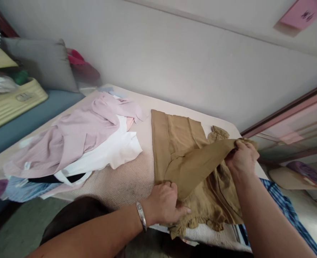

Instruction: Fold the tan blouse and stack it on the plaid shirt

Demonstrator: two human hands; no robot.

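An olive-brown garment (184, 132) with ruffled, gathered edges lies partly folded on a cloth-covered table (126, 179). My right hand (243, 157) grips one end of a sleeve-like strip of it, raised a little above the rest near the table's right end. At the near edge, my left hand (165, 202) rests on the same garment, its fingers closed on the fabric and its thumb pointing right. Between both hands the strip runs slantwise across the garment. A gathered cuff (218, 133) lies beyond my right hand. What sits under my left fingers is partly hidden.
Left of the garment lies a heap with a pink top (86, 125) and a white garment (112, 150). Blue checked cloth (282, 204) hangs at the right. A wall (161, 57) borders the far side. A grey cushion (43, 61) and yellow basket (16, 102) stand left.
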